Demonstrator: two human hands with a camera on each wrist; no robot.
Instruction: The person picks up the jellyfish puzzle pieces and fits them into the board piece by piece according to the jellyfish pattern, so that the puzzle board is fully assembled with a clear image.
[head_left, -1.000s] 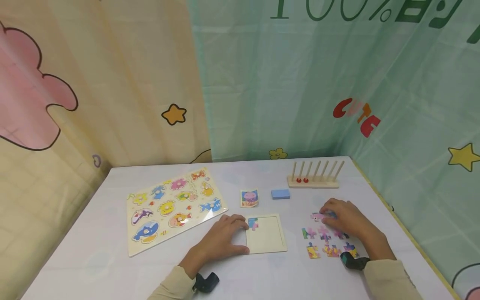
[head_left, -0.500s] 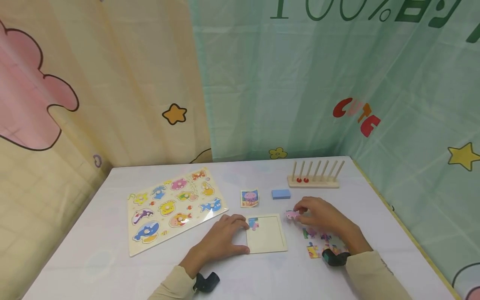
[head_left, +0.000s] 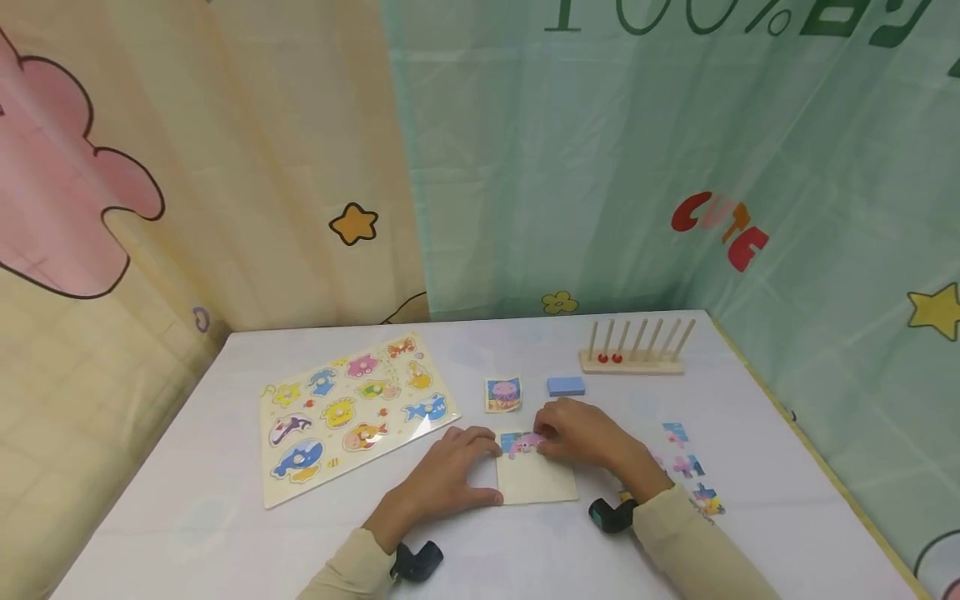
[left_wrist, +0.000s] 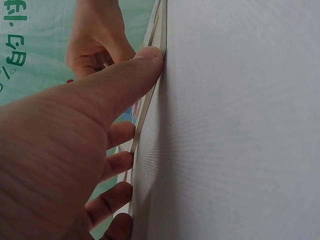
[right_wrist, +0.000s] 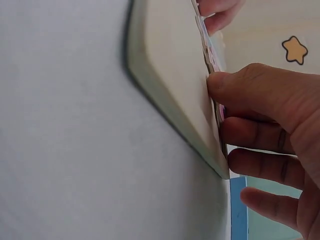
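In the head view a cream puzzle tray (head_left: 537, 485) lies on the table. My left hand (head_left: 446, 477) rests along its left side, thumb and index finger spread apart at the edge; in the left wrist view the thumb touches the tray's edge. A blue-and-pink puzzle piece (head_left: 510, 444) sits in the tray's far left corner. My right hand (head_left: 588, 437) pinches a pink puzzle piece (head_left: 529, 442) beside it, at the far edge of the tray. In the right wrist view the right thumb (right_wrist: 220, 85) presses at that piece, close over the tray's surface.
Several loose puzzle pieces (head_left: 684, 465) lie right of the tray, partly hidden by the right arm. Behind stand a small picture card (head_left: 502, 395), a blue block (head_left: 566, 386) and a wooden peg rack (head_left: 633, 365) with red beads. A large animal peg puzzle board (head_left: 345, 421) lies left.
The right hand has carried the pink puzzle piece leftward from the loose pieces to the tray, beside the corner piece. The left hand stays at the tray's left side.
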